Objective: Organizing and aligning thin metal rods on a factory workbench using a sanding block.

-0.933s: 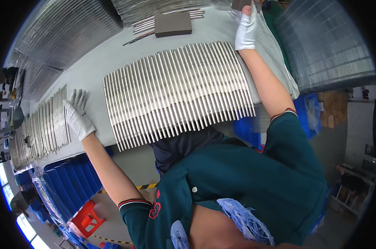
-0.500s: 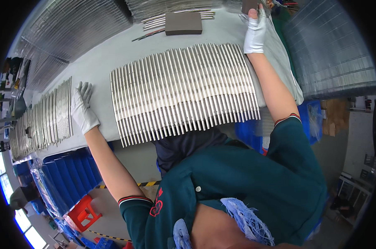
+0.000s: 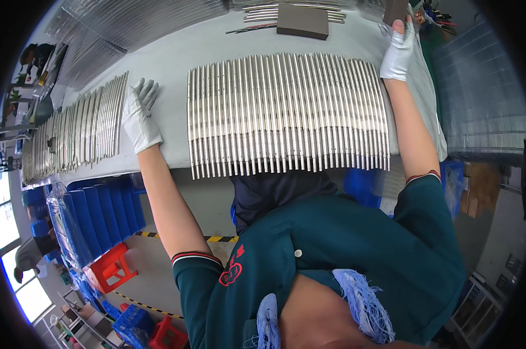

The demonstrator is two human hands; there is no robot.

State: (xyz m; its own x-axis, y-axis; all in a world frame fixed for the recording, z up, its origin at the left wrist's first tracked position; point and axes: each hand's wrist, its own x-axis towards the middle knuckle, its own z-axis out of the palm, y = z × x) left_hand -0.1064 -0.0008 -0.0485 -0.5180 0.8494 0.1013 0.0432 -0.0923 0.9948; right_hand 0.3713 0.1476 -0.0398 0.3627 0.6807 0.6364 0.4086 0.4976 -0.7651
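A wide row of slim silvery metal rods (image 3: 286,110) lies side by side on the grey-white cloth of the table in front of me. To its left, my left hand (image 3: 141,118), in a white glove, rests with fingers stretched out alongside a second batch of rods (image 3: 80,128). My right hand (image 3: 399,53) is beyond the far right corner of the wide row. Its glove leaves the thumb and a fingertip bare, and they grip a dark brown-grey block (image 3: 396,10), partly cut off by the picture's upper edge.
A similar dark block (image 3: 302,21) sits behind the row, with several loose rods (image 3: 257,18) beside it. Clear plastic trays (image 3: 141,29) are stacked at the back left. Blue bins (image 3: 103,215) and a red stool (image 3: 113,269) stand below left. Pen-like tools (image 3: 440,20) lie far right.
The whole view has shifted, so table, rods and hands appear farther right and higher. Both hands keep nearly the same places against the rods, and the right still grips the block.
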